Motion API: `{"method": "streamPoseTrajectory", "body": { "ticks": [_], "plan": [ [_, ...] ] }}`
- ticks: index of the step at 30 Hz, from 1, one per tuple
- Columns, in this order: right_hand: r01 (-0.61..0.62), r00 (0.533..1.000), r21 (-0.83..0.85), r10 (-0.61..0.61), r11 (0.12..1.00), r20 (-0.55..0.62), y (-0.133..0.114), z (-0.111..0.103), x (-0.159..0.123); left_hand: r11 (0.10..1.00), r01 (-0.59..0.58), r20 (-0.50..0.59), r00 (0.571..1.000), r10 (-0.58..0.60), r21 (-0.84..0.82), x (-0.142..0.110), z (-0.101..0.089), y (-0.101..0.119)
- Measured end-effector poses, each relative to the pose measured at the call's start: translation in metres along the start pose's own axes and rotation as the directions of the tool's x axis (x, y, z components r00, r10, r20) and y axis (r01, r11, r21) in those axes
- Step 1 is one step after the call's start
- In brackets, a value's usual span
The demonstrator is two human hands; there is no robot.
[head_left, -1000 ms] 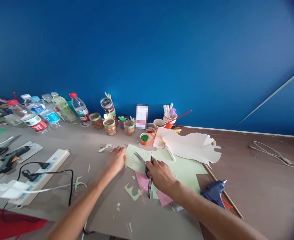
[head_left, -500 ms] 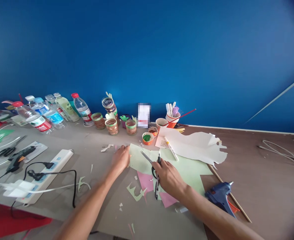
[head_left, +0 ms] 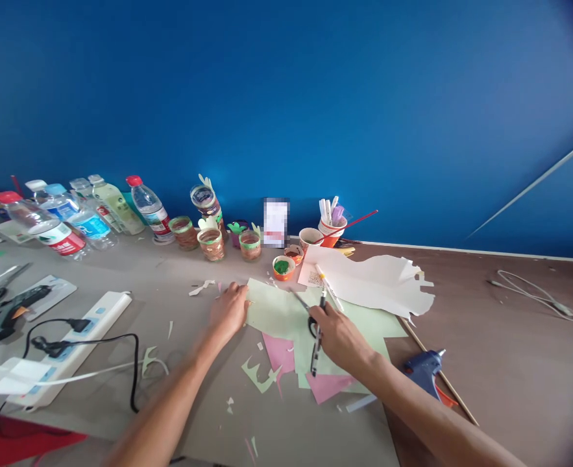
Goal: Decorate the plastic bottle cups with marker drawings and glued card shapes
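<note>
My left hand (head_left: 230, 308) is closed at the left edge of a pale green sheet of paper (head_left: 271, 311), its thumb and fingers pinching the edge. Over the right part of the sheet, my right hand (head_left: 342, 334) grips a pair of scissors (head_left: 300, 298) together with a black-and-clear pen (head_left: 316, 361). The blades point up and left, and the palm hides part of the handles. Two pieces of pink paper (head_left: 280, 351) stick out around the green paper. A cut green scrap (head_left: 261, 375) lies in front, nearer to me.
A white marker (head_left: 329, 288) rests on torn white paper (head_left: 378, 279). Behind are a cup of green paint (head_left: 283, 267), decorated jars (head_left: 211, 244) and bottles (head_left: 150, 209). A blue glue gun (head_left: 423, 371) and wooden stick lie right; a power strip (head_left: 104, 318) with cables lies left.
My right hand has moved right across the green paper, carrying the scissors and pen away from my left hand. My left hand stays at the paper's left edge. The view shifts slightly.
</note>
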State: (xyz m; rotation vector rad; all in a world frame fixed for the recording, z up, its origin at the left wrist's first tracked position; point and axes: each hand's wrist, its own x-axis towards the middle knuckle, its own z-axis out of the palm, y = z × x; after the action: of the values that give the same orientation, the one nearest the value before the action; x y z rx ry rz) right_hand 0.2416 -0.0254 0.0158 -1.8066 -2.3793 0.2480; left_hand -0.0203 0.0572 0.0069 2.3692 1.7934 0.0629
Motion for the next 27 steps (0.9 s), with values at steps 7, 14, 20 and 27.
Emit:
{"method": "streamPoseTrajectory", "body": {
  "ticks": [7,14,20,27],
  "plan": [
    [0.063,0.985,0.127,-0.041,0.99,-0.165,0.001,0.003,-0.027,1.0,0.008,-0.005,1.0,-0.008,-0.001,0.003,0.005,-0.003],
    [0.155,0.988,0.055,-0.156,0.986,0.004,-0.013,0.006,-0.027,1.0,-0.003,-0.019,1.0,0.003,-0.002,0.0,0.007,-0.004],
    [-0.07,0.987,-0.003,0.068,0.998,-0.147,0.025,0.002,-0.041,0.999,-0.017,-0.04,0.999,0.016,-0.029,0.0,0.008,-0.005],
    [0.126,0.983,0.154,-0.102,0.98,-0.153,-0.014,0.001,-0.038,0.993,-0.088,-0.077,0.994,0.083,-0.072,0.0,0.01,-0.005]
  ]
}}
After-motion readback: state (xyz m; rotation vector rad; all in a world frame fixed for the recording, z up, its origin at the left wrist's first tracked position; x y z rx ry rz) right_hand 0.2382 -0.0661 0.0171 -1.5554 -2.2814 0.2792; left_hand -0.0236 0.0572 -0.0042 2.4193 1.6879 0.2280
